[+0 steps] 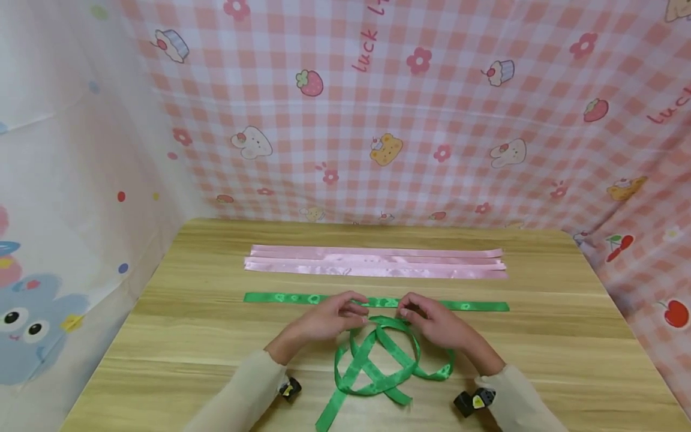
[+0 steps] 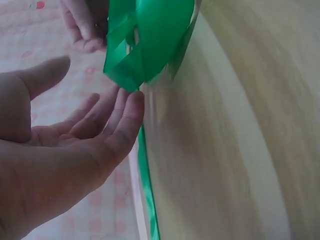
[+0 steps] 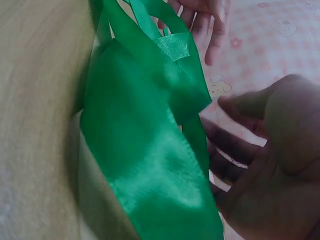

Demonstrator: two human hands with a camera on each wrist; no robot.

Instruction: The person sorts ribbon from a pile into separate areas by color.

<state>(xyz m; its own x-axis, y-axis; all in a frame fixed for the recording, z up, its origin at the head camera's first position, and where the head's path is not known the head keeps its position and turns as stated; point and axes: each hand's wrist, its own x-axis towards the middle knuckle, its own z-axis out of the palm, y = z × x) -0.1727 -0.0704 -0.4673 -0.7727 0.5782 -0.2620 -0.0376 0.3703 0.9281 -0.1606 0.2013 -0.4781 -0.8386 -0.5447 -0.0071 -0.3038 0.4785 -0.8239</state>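
A long green ribbon (image 1: 396, 377) lies in loose, overlapping loops on the table in front of the person, its cut ends trailing toward the near edge. My left hand (image 1: 333, 317) is at the far left side of the loops, fingers loosely bent; in the left wrist view its thumb stands well apart and the fingertips (image 2: 134, 100) are right at the ribbon's edge. Opposite it, my right hand (image 1: 434, 321) hovers by the far right side of the loops. The right wrist view shows its thumb and fingers spread apart beside the ribbon (image 3: 150, 150), with nothing between them.
A straight green ribbon strip (image 1: 259, 297) lies crosswise just beyond both hands, partly covered by them. Farther back, several pink ribbon strips (image 1: 335, 264) lie side by side. The wooden table (image 1: 178, 348) meets a checked cloth (image 1: 345, 120) at its back edge.
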